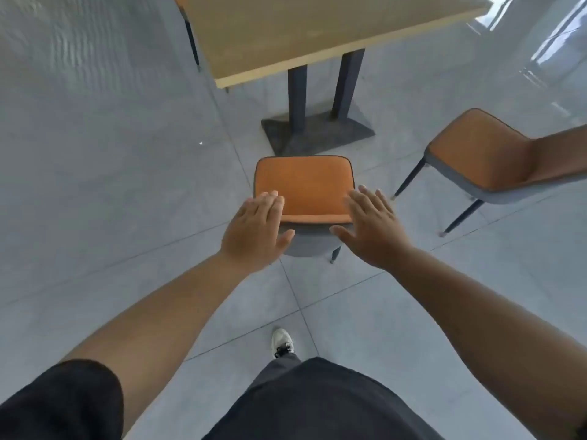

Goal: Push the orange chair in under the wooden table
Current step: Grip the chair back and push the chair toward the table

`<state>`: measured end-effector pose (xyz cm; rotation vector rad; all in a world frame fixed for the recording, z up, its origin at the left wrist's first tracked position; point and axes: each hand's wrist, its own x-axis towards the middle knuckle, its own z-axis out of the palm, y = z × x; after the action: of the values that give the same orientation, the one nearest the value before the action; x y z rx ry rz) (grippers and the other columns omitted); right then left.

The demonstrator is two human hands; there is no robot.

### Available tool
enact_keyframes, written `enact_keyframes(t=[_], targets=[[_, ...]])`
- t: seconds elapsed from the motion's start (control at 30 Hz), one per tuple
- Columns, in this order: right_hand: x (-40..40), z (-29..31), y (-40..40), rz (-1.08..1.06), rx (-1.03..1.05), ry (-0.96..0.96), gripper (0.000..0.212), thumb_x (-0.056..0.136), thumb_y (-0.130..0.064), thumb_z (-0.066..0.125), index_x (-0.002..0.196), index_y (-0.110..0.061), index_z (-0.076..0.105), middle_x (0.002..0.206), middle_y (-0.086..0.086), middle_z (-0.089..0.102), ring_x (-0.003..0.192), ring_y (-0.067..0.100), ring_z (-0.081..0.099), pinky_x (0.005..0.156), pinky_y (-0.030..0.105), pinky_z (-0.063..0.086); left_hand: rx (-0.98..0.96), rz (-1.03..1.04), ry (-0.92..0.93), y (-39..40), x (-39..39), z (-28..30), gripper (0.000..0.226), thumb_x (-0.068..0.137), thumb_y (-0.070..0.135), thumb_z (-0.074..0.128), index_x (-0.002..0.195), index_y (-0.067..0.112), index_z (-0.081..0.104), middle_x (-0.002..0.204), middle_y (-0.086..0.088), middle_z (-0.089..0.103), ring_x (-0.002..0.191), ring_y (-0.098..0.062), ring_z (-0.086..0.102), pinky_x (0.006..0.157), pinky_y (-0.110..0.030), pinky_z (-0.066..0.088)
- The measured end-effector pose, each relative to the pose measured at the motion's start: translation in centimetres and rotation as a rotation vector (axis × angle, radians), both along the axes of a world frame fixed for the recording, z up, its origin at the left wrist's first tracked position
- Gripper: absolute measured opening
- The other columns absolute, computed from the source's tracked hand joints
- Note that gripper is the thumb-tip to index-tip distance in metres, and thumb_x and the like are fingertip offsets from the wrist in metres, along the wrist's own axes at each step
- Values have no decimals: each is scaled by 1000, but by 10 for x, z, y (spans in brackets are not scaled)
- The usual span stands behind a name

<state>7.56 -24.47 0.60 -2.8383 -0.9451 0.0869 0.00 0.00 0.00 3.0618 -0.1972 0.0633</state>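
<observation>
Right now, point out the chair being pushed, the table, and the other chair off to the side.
Chair (pixel 303 188): head view, on its orange seat.
Table (pixel 286 30): head view, on its wooden top.
Other chair (pixel 476 147): head view, on its orange seat.

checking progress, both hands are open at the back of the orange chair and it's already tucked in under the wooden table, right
Not quite. In the head view the orange chair stands clear of the wooden table, not tucked under. The left hand and right hand are open at its back, as you said.

The grey tiled floor (pixel 95 154) carries the wooden table (pixel 317 30) at the far end, the orange chair (pixel 305 185) nearer, a second orange chair (pixel 482 157) right.
</observation>
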Motion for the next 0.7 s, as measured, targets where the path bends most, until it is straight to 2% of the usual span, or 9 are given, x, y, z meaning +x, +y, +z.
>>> enact_keyframes(t=[0.2,0.33,0.5,0.7], targets=[[12,-37,15,30,-70,125,77,91,-65,29,142,-7,36,150,12,37,144,30,20,117,46,10,-15,12,150,7,19,-32,73,94,53,42,142,-1,35,146,-21,40,135,-34,35,112,-47,29],[15,-50,18,57,-91,154,70,91,-61,37,138,-10,41,146,10,44,140,30,29,117,48,17,-85,9,166,11,22,-45,67,94,50,46,137,-2,42,138,-21,49,129,-35,44,107,-49,36],[26,-53,16,59,-24,110,60,89,-56,45,125,-9,55,125,9,62,118,30,53,108,47,34,-140,27,139,10,29,-52,59,93,50,44,123,0,53,123,-17,60,114,-34,56,95,-46,43],[44,-55,1,114,-4,88,56,89,-55,46,117,-9,60,116,8,66,106,31,59,101,45,39,-146,62,154,-4,37,-53,57,92,51,42,118,2,54,117,-14,62,109,-33,57,92,-45,45]])
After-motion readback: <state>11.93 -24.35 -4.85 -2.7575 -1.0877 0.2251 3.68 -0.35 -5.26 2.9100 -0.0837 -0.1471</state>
